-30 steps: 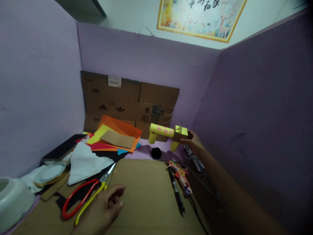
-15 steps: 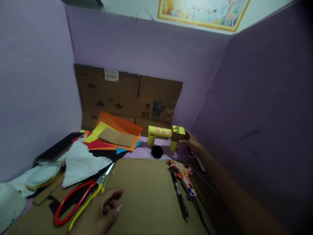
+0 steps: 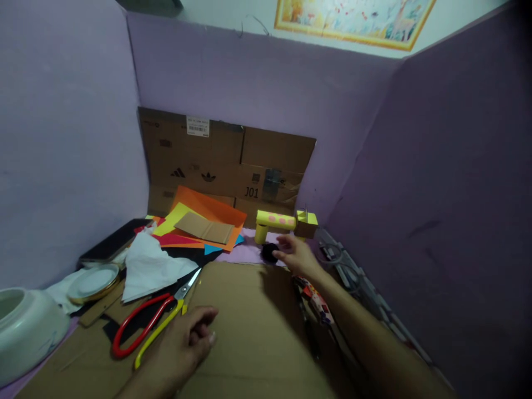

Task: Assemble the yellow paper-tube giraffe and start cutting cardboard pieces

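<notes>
My left hand [image 3: 189,338] hovers over or rests on the brown cardboard sheet [image 3: 245,321], fingers loosely curled with a gap to the thumb and nothing visible in them. Beside it lie scissors [image 3: 145,330] with one red and one yellow handle. My right hand [image 3: 297,256] reaches to the back, thumb and fingers apart, at the edge of a round black object [image 3: 269,252]; whether it touches is unclear. Just behind stands a yellow paper-covered model [image 3: 276,220] with pink spots, tube legs and a boxy head. Its front leg is mostly hidden by my right hand.
Under my right forearm lie a patterned glue gun [image 3: 318,305] and a black pen [image 3: 305,318]. Coloured paper [image 3: 211,202], white tissue [image 3: 152,266], a round lid [image 3: 93,280] and a white pot [image 3: 31,332] are on the left. Cardboard [image 3: 224,149] leans against the back wall.
My right hand has left the yellow model's head and moved left and nearer, to the black object. The model stays standing. My left hand keeps its pose; the view has shifted slightly.
</notes>
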A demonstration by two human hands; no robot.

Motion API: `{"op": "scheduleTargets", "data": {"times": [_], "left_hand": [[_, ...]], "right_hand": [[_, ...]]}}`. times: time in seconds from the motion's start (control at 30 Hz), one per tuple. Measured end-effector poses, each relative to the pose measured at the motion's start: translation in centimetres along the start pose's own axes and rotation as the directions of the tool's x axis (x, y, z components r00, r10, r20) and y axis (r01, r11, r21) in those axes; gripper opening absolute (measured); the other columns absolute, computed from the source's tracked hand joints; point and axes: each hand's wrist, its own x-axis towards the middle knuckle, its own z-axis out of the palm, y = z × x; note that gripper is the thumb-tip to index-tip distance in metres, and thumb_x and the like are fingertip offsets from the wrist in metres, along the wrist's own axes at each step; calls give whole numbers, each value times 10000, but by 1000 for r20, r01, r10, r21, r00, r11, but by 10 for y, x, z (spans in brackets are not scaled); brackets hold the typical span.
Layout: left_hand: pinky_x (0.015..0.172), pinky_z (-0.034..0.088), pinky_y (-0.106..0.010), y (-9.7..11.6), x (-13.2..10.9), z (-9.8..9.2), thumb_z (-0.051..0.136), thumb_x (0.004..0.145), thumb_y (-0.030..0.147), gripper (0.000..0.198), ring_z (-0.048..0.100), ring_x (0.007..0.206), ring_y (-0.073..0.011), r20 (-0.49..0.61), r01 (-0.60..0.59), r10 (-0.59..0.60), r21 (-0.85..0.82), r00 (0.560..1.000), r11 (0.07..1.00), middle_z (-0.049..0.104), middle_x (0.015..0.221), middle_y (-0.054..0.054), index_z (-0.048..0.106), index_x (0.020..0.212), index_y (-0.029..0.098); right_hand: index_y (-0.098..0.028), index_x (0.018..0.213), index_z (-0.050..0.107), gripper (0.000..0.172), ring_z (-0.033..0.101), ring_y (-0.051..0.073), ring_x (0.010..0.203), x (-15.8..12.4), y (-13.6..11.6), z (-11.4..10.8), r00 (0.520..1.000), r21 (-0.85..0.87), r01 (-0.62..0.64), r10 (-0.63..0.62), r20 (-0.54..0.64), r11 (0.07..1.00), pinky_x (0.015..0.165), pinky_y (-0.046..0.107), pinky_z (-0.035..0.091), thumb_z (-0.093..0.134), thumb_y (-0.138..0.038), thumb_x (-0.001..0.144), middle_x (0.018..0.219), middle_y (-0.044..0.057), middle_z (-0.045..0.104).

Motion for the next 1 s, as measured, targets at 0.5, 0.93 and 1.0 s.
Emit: {"op": "scheduleTargets", "data": {"times": [0.5,0.93,1.0], "left_hand": [[628,487,-276,26,-10,-6,555,652,388,342,619,735,-186,-180,-91,50,-227,982,970,673,794,-64,648,880,150],[417,355,-181,52,-6,43,570,692,533,440,519,472,-84,15,26,-21,-657,1000,753,602,658,-19,597,833,117],[385,310,-178,48,-8,44,554,685,574,482,485,428,-83,-30,26,-57,-625,998,780,571,606,1,592,842,121]], "right_hand": [[-153,1056,584,356,626,217,905,-75,-70,24,945,460,-267,135,300,847,812,401,494,505,-420,835,1052,120,650],[-126,962,636,208,646,161,745,-174,-64,26,808,815,-578,117,578,-34,743,306,533,600,-241,792,929,100,699],[-122,951,640,200,643,159,727,-172,-65,28,805,812,-581,108,583,-55,728,299,536,596,-240,795,905,99,700]]}}
